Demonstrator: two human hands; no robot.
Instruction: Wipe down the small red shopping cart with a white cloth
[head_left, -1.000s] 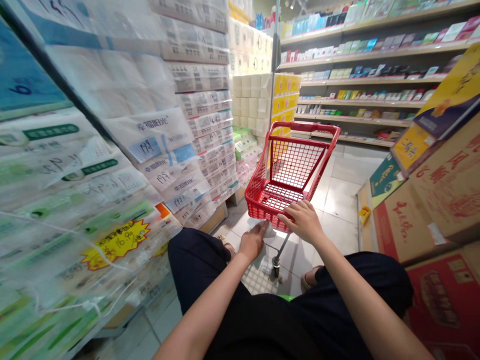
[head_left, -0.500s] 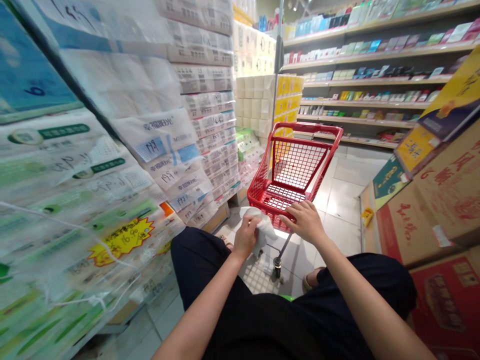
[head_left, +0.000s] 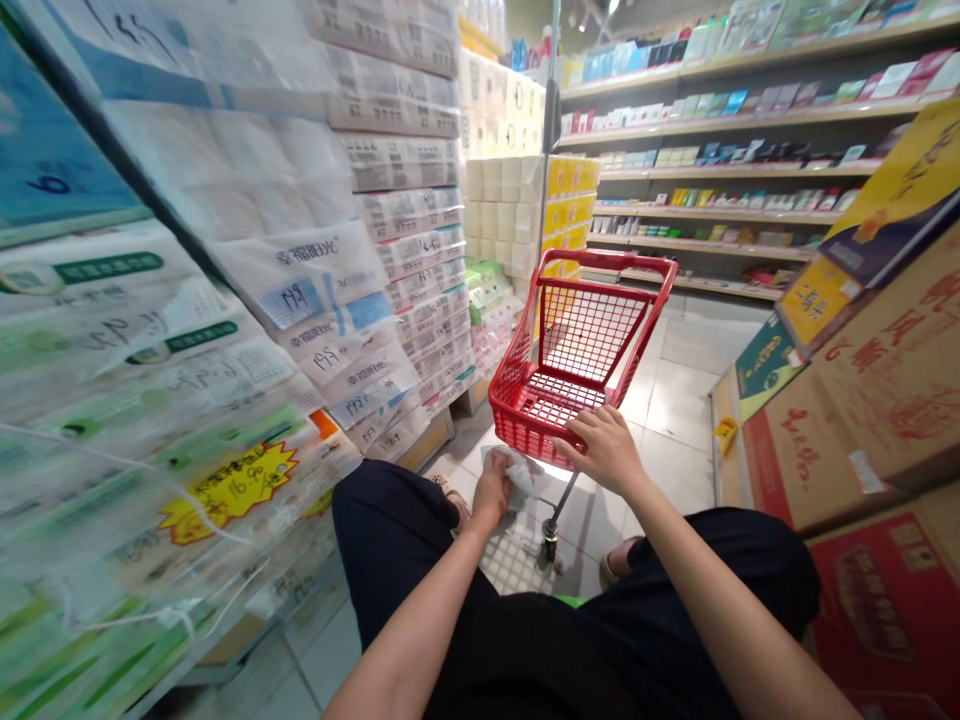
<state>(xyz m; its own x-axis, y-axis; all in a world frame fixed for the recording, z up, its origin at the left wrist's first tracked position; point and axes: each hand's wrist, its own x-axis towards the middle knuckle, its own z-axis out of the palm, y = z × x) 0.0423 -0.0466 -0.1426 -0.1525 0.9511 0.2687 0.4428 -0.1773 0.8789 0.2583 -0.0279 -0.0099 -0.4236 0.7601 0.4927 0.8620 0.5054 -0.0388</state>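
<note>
A red plastic shopping cart (head_left: 592, 335) stands before me, its basket tilted and one caster (head_left: 550, 545) showing below. My left hand (head_left: 493, 490) is closed round a crumpled white cloth (head_left: 529, 472), held low against the lower edge of the basket. Whether it is cloth or paper I cannot tell. My right hand (head_left: 606, 445) grips the basket's near rim, fingers bent over the edge. The far ends of those fingers are partly hidden against the red mesh.
Stacked tissue packs (head_left: 420, 250) rise along the left, with a yellow price sign (head_left: 232, 490) on them. Cardboard cartons (head_left: 862, 440) line the right side. Stocked shelves (head_left: 697, 165) stand behind the cart. White floor tiles (head_left: 679, 400) show beside the cart.
The white cloth has shifted downward along the basket's lower side with my left hand, and looks more bunched. My right hand stays at the rim. The whole view has shifted slightly.
</note>
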